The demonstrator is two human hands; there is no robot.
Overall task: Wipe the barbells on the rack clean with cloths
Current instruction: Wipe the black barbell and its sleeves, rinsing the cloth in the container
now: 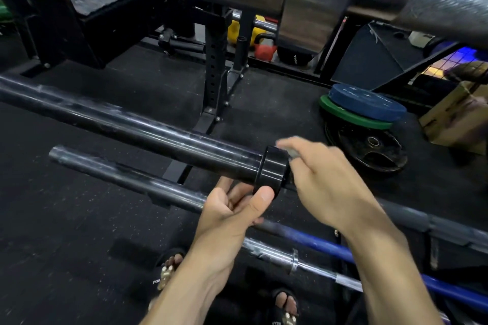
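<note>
Black scuffed barbell sleeve [148,129]: left hand [232,208] grips its collar [273,169], right hand [324,179] pinches cloth [291,152].

The near barbell sleeve [132,124] is glossy black, its collar [272,170] black too. Far right, a blue plate [367,103] tops a green plate [351,117]. The floor [66,219] is black, speckled white. A blue bar [330,248] lies near right.

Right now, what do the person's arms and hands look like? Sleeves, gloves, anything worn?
Both forearms are bare to the frame edge: no sleeves in view. The left hand and right hand wear no gloves. No watch, rings or bands are visible.
</note>
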